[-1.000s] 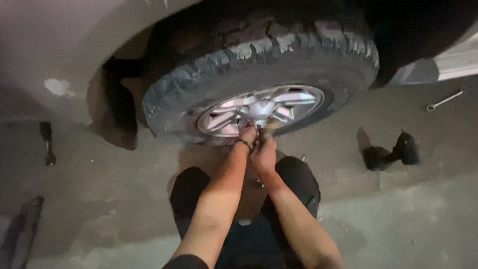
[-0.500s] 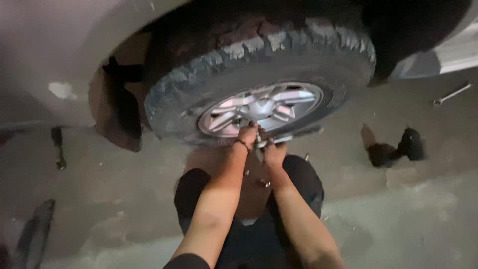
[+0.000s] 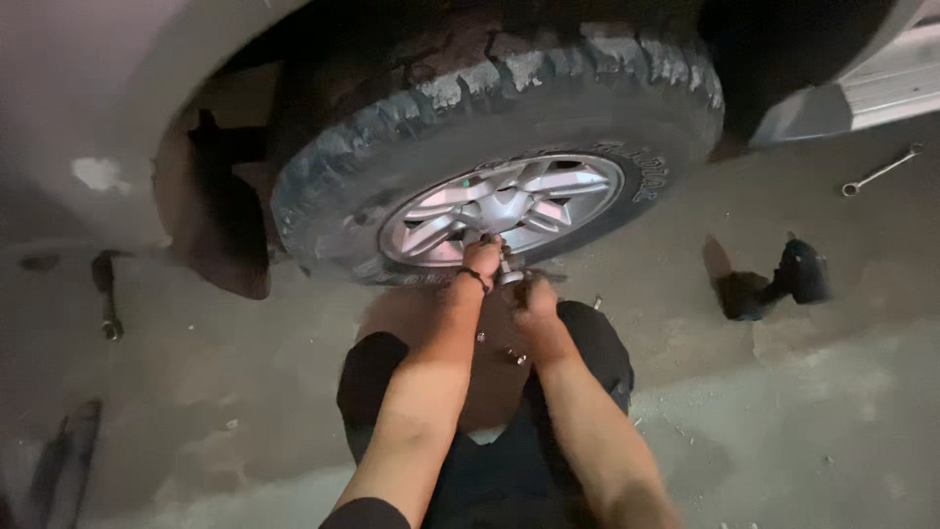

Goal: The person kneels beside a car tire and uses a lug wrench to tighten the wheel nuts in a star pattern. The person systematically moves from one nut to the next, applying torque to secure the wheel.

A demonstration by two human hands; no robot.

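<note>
A car wheel with a knobby tyre (image 3: pixel 392 147) and a silver alloy rim (image 3: pixel 548 191) stands in front of me under the wheel arch. My left hand (image 3: pixel 482 257), a dark band on its wrist, reaches the rim's lower edge, its fingers closed around a small metal piece (image 3: pixel 509 275) there. Just below and apart from the rim, my right hand (image 3: pixel 534 302) is curled into a fist; whether it holds anything is hidden. Small metal nuts (image 3: pixel 515 356) lie on the floor between my knees.
A black power tool (image 3: pixel 798 270) lies on the concrete at the right, and a long spanner (image 3: pixel 879 171) farther back. A dark mud flap (image 3: pixel 215 235) hangs left of the tyre. Another hand tool (image 3: pixel 106 299) lies at the left, and a dark flat object (image 3: pixel 59 460) at the bottom left.
My right hand has drawn back from the rim toward me. My left hand stays at the lower rim. The view has shifted slightly.
</note>
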